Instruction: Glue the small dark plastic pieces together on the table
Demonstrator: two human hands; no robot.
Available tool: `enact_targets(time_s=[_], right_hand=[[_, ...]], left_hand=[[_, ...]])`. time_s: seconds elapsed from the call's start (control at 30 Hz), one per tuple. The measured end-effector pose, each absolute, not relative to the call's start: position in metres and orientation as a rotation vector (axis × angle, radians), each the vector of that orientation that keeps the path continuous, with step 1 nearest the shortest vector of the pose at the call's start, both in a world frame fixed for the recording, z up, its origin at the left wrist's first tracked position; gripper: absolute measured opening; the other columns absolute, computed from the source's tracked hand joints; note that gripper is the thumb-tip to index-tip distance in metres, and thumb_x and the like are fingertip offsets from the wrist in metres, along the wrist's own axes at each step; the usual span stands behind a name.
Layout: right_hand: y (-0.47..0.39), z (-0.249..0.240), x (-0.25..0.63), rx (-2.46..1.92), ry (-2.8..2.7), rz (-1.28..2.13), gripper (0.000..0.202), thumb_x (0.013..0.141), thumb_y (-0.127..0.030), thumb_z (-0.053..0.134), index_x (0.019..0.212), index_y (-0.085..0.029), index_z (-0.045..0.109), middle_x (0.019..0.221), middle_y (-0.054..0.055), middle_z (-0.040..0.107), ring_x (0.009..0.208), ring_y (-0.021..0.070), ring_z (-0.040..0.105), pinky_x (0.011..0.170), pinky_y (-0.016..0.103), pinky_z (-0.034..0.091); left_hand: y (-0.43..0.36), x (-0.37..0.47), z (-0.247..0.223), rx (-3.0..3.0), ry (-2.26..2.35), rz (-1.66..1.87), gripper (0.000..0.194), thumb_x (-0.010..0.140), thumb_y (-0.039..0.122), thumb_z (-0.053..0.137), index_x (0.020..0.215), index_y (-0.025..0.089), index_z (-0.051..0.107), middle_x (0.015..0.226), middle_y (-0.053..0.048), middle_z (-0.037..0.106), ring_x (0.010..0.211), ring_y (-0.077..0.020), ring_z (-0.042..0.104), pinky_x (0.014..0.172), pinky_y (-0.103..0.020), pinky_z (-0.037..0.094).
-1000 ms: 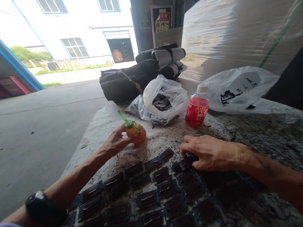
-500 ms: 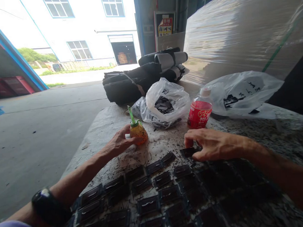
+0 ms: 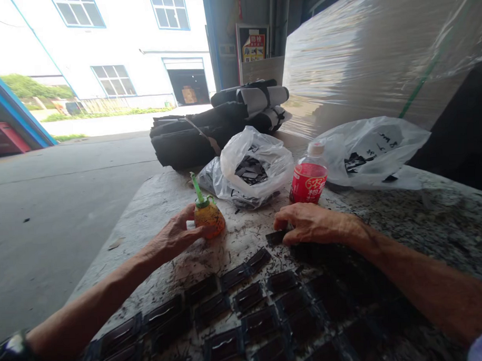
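My left hand (image 3: 172,237) is closed around a small orange bottle (image 3: 208,217) with a green nozzle, standing upright on the speckled stone table (image 3: 404,217). My right hand (image 3: 308,224) pinches a small dark flat piece (image 3: 275,236) against the tabletop, just beyond several rows of similar dark rectangular pieces (image 3: 245,301) laid out in front of me.
A red drink bottle (image 3: 309,178) stands behind my right hand. An open clear bag of dark pieces (image 3: 251,167) sits centre back, another plastic bag (image 3: 372,149) to the right. Dark bundled rolls (image 3: 215,123) and a wrapped pallet (image 3: 379,49) stand behind. The table edge drops to concrete floor at left.
My right hand lifted a dark piece from the end of the rows and carried it up and left. The orange bottle has been tipped upright in my left hand.
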State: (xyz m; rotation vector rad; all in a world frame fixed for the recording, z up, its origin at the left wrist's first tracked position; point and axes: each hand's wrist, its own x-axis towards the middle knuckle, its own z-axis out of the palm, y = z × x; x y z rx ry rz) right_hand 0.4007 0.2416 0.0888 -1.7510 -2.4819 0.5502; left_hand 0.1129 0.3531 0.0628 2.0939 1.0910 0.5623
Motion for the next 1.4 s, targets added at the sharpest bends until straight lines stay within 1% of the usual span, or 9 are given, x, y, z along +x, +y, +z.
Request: enact_targets(time_s=[0.13, 0.2, 0.37, 0.47, 0.63, 0.8, 1.03, 1.2, 1.4], right_hand=[[0.235, 0.096, 0.404, -1.781, -2.362, 0.476, 0.022, 0.087, -0.031, 0.055, 0.102, -0.015, 0.058, 0.1, 0.005, 0.061, 0.09, 0.0184, 0.058, 0.08, 0.04, 0.046], [0.226, 0.099, 0.406, -1.816, -2.304, 0.444, 0.016, 0.086, -0.028, 0.055, 0.096, -0.016, 0.059, 0.094, 0.003, 0.061, 0.085, 0.0167, 0.058, 0.077, 0.035, 0.045], [0.195, 0.092, 0.408, -1.91, -2.281, 0.471, 0.012, 0.073, -0.024, 0.06, 0.084, -0.02, 0.06, 0.081, 0.0, 0.061, 0.072, 0.0154, 0.056, 0.065, 0.027, 0.041], [0.185, 0.085, 0.404, -1.978, -2.279, 0.468, 0.019, 0.069, -0.024, 0.059, 0.088, -0.02, 0.059, 0.085, 0.003, 0.06, 0.073, 0.0177, 0.056, 0.067, 0.029, 0.04], [0.181, 0.085, 0.399, -1.988, -2.303, 0.489, 0.02, 0.069, -0.023, 0.056, 0.089, -0.021, 0.059, 0.089, 0.003, 0.059, 0.073, 0.0173, 0.056, 0.069, 0.029, 0.039], [0.18, 0.087, 0.4, -1.964, -2.343, 0.536, 0.02, 0.069, -0.02, 0.055, 0.088, -0.022, 0.059, 0.088, 0.002, 0.058, 0.073, 0.0167, 0.055, 0.07, 0.03, 0.039], [0.177, 0.088, 0.407, -1.895, -2.338, 0.523, 0.017, 0.073, -0.018, 0.052, 0.088, -0.025, 0.058, 0.088, -0.001, 0.057, 0.078, 0.0149, 0.055, 0.074, 0.027, 0.04], [0.181, 0.088, 0.412, -1.893, -2.342, 0.421, 0.023, 0.074, -0.013, 0.049, 0.093, -0.022, 0.057, 0.093, 0.003, 0.054, 0.081, 0.0167, 0.055, 0.075, 0.029, 0.04], [0.184, 0.084, 0.415, -1.896, -2.403, 0.416, 0.031, 0.071, -0.012, 0.051, 0.1, -0.022, 0.059, 0.095, 0.004, 0.055, 0.082, 0.0184, 0.058, 0.076, 0.03, 0.042]], left_hand=[[0.353, 0.113, 0.064, 2.101, 1.125, 0.564, 0.055, 0.068, 0.057, 0.064, 0.112, 0.027, 0.052, 0.11, -0.003, 0.062, 0.108, -0.0298, 0.052, 0.087, -0.036, 0.044], [0.353, 0.113, 0.065, 2.107, 1.13, 0.546, 0.057, 0.067, 0.059, 0.064, 0.113, 0.027, 0.052, 0.111, -0.003, 0.062, 0.109, -0.0302, 0.052, 0.089, -0.037, 0.044], [0.352, 0.11, 0.066, 2.115, 1.139, 0.493, 0.058, 0.065, 0.06, 0.065, 0.114, 0.03, 0.053, 0.112, -0.002, 0.061, 0.108, -0.0303, 0.052, 0.094, -0.042, 0.039], [0.352, 0.107, 0.064, 2.117, 1.15, 0.48, 0.064, 0.066, 0.059, 0.064, 0.12, 0.029, 0.048, 0.114, -0.005, 0.059, 0.109, -0.032, 0.051, 0.093, -0.045, 0.04], [0.35, 0.106, 0.065, 2.135, 1.104, 0.472, 0.065, 0.069, 0.057, 0.063, 0.123, 0.026, 0.046, 0.117, -0.006, 0.058, 0.112, -0.0311, 0.049, 0.091, -0.04, 0.042], [0.349, 0.106, 0.065, 2.127, 1.125, 0.469, 0.065, 0.068, 0.059, 0.062, 0.121, 0.025, 0.046, 0.114, -0.007, 0.059, 0.109, -0.0317, 0.051, 0.094, -0.045, 0.039], [0.35, 0.105, 0.065, 2.131, 1.108, 0.44, 0.066, 0.068, 0.058, 0.063, 0.122, 0.025, 0.044, 0.118, -0.008, 0.057, 0.111, -0.0309, 0.049, 0.093, -0.043, 0.039], [0.348, 0.106, 0.066, 2.136, 1.107, 0.431, 0.065, 0.069, 0.058, 0.061, 0.122, 0.025, 0.044, 0.119, -0.007, 0.057, 0.114, -0.0315, 0.046, 0.096, -0.045, 0.037], [0.351, 0.095, 0.068, 2.149, 1.189, 0.382, 0.074, 0.068, 0.06, 0.061, 0.131, 0.029, 0.035, 0.134, -0.008, 0.046, 0.121, -0.0311, 0.041, 0.097, -0.044, 0.037]])
